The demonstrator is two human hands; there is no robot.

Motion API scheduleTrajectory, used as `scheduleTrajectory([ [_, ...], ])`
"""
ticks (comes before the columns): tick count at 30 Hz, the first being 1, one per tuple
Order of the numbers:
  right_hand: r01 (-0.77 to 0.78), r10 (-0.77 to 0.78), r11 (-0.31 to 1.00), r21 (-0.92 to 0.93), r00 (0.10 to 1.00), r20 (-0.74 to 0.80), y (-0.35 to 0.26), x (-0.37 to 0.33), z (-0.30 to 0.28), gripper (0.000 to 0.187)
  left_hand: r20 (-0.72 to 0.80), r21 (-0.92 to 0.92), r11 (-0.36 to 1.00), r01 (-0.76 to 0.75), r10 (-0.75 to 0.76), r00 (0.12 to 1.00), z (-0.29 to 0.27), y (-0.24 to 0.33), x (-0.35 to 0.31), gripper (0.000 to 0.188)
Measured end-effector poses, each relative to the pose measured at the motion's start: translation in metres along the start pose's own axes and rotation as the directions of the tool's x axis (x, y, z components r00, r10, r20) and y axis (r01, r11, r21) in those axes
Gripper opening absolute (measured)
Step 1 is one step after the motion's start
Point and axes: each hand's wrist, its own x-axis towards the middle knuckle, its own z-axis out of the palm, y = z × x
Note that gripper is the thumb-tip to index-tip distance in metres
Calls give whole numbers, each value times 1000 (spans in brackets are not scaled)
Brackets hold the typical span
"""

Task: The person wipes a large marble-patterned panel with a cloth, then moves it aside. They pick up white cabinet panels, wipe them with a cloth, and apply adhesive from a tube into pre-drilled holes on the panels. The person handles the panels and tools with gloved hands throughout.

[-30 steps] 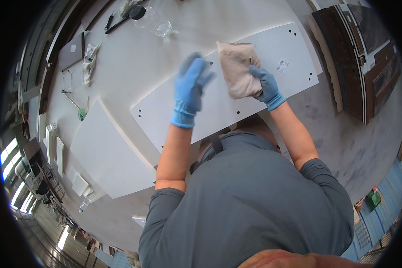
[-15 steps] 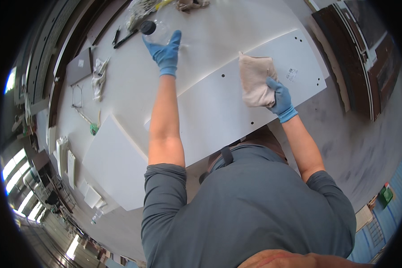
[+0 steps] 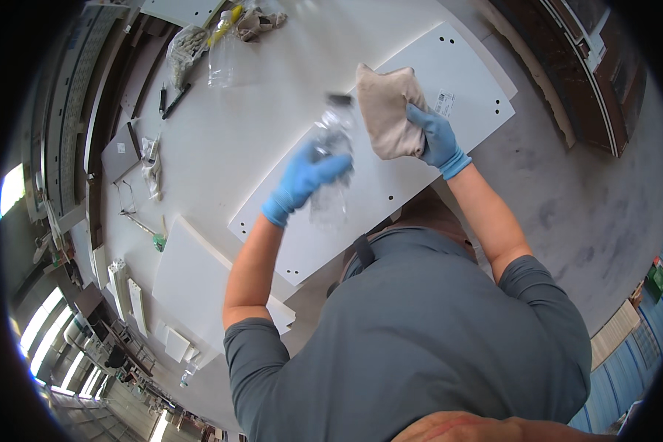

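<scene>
Blue gloves cover both of my hands. My left hand point(image 3: 307, 179) is wrapped round a clear plastic bottle point(image 3: 334, 131) with a black cap; motion blurs it. The bottle is above a white panel point(image 3: 379, 184) with dark holes near its ends. In my right hand point(image 3: 437, 140) is a folded beige cloth point(image 3: 390, 110), gripped at its right side, over the same panel. Beside the cloth, a white label point(image 3: 443, 102) sticks to the panel.
A second clear bottle point(image 3: 222, 62) stands at the back, near a bag of pale pieces point(image 3: 186, 50) and a crumpled brown cloth point(image 3: 260, 24). Two black pens point(image 3: 175, 101) lie to the left. Another white panel point(image 3: 188, 272) is at lower left; brown boards point(image 3: 578, 66) lean at right.
My left hand has taken hold of the black-capped bottle and brought it toward me and right, over the panel. The view has shifted slightly; my right hand still grips the cloth.
</scene>
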Motion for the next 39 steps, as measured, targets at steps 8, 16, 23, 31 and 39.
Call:
scheduleTrajectory([
  [8,-102,112,983,-151,992,64,0,16,6,49,143,-150,916,372,-352,925,47,-12,-30,62],
  [16,-199,219,967,-157,968,124,0,-5,-13,48,66,-412,825,386,-395,916,57,-8,-40,68],
  [23,-250,273,944,-213,958,85,3,14,-2,47,140,-485,747,454,-446,884,70,-6,-46,67],
  [31,-292,321,915,-280,945,64,-12,9,-11,49,62,-606,681,411,-475,878,82,-9,-46,68],
  [39,-292,327,917,-273,940,94,-3,16,-19,51,160,-617,644,452,-460,873,54,-13,-40,85],
])
